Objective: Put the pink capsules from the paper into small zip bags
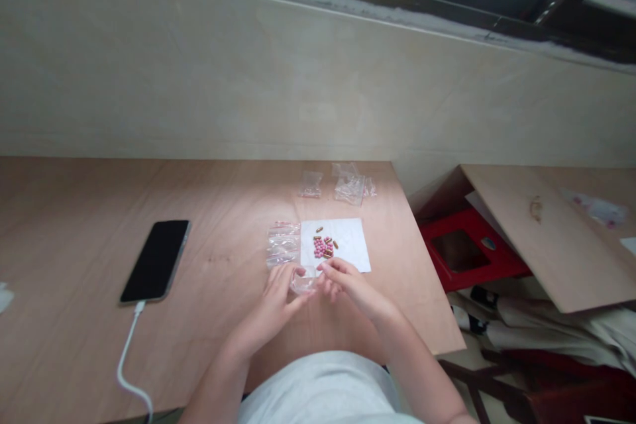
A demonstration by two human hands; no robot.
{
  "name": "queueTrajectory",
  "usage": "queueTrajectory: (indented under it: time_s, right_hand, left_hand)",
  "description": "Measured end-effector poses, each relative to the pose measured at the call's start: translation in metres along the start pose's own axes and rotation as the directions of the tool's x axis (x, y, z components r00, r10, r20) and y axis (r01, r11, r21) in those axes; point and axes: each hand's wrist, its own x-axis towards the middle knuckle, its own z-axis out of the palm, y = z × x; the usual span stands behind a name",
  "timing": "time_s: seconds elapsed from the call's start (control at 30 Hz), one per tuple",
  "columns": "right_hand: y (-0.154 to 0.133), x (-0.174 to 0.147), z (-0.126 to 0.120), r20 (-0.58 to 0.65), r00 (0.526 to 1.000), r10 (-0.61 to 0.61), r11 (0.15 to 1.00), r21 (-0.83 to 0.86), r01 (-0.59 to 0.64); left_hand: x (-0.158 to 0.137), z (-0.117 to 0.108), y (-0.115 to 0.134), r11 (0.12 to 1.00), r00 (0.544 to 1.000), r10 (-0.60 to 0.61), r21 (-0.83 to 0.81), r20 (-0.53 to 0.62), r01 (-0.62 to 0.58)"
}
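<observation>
Close to my body, my left hand (282, 291) is closed on a small clear plastic bag (304, 285), its thumb and fingers at the bag's left side. The fingertips of my right hand (342, 280) pinch the bag's right edge. Just beyond my hands lies a sheet of white paper (350, 238), bearing a cluster of pink pills (319, 248) and several golden-brown capsules (336, 244). Left of the paper is a flat pile of clear zip bags (283, 244) with reddish seal lines. Whether the held bag contains anything is hard to make out.
Filled-looking clear bags (349, 187) and another small bag (311, 184) lie near the wall. A black phone (156, 262) with a white cable (126, 351) rests on the left of the wooden table (223, 212). Beyond the table's right edge are a red box (472, 248) and a second tabletop (561, 232).
</observation>
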Motion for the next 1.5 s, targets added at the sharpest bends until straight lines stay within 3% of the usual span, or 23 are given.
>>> queueTrajectory:
  time_s: [0.03, 0.1, 0.17, 0.23, 0.43, 0.63, 0.73, 0.83, 1.03, 1.13, 1.23, 1.3, 1.5]
  right_hand:
    - [0.003, 0.006, -0.006, -0.139, 0.989, -0.052, 0.997, -0.065, 0.043]
    - [0.015, 0.021, -0.018, -0.419, 0.889, -0.186, 0.96, -0.272, 0.073]
    - [0.027, 0.036, -0.026, -0.522, 0.805, -0.283, 0.898, -0.438, 0.031]
    - [0.036, 0.047, -0.031, -0.526, 0.783, -0.332, 0.843, -0.537, -0.004]
    - [0.038, 0.057, -0.032, -0.479, 0.777, -0.409, 0.751, -0.66, -0.012]
    - [0.027, 0.046, -0.031, -0.531, 0.753, -0.389, 0.819, -0.574, 0.018]
    - [0.012, 0.028, -0.019, -0.459, 0.818, -0.348, 0.881, -0.459, 0.118]
    - [-0.005, 0.006, 0.002, -0.307, 0.871, -0.382, 0.882, -0.403, 0.244]
    - [-0.012, -0.008, 0.025, -0.115, 0.895, -0.431, 0.801, -0.506, 0.321]
    - [-0.003, 0.004, 0.013, -0.196, 0.881, -0.43, 0.808, -0.519, 0.279]
    - [0.014, 0.022, -0.007, -0.346, 0.818, -0.459, 0.772, -0.612, 0.174]
    - [0.027, 0.033, -0.018, -0.404, 0.801, -0.441, 0.749, -0.658, 0.08]
    - [0.049, 0.039, -0.015, -0.391, 0.815, -0.427, 0.684, -0.73, 0.008]
  left_hand:
    - [0.001, -0.001, -0.003, 1.0, 1.0, -0.029, -0.004, 0.005, 0.029]
    - [0.001, -0.006, -0.005, 0.997, 0.998, -0.067, -0.028, 0.022, 0.068]
    - [0.002, -0.009, -0.004, 0.993, 0.995, -0.09, -0.073, 0.03, 0.092]
    - [0.001, -0.012, -0.002, 0.986, 0.993, -0.11, -0.124, 0.041, 0.114]
    - [0.0, -0.009, -0.003, 0.971, 0.99, -0.133, -0.195, 0.057, 0.141]
    - [0.002, -0.002, -0.011, 0.985, 0.989, -0.142, -0.104, -0.028, 0.139]
    - [0.005, 0.003, -0.01, 0.991, 0.989, -0.129, -0.036, -0.067, 0.127]
    - [0.006, 0.007, -0.008, 0.996, 0.994, -0.086, 0.003, -0.065, 0.086]
    - [0.001, 0.01, -0.009, 0.998, 0.998, -0.051, 0.038, -0.049, 0.053]
    - [-0.001, 0.01, -0.013, 0.997, 0.996, -0.069, 0.041, -0.061, 0.072]
    - [-0.002, 0.01, -0.018, 0.996, 0.993, -0.08, 0.042, -0.081, 0.083]
    - [-0.002, 0.01, -0.021, 0.996, 0.993, -0.082, 0.038, -0.088, 0.085]
    - [-0.001, 0.008, -0.021, 0.993, 0.99, -0.118, 0.013, -0.075, 0.12]
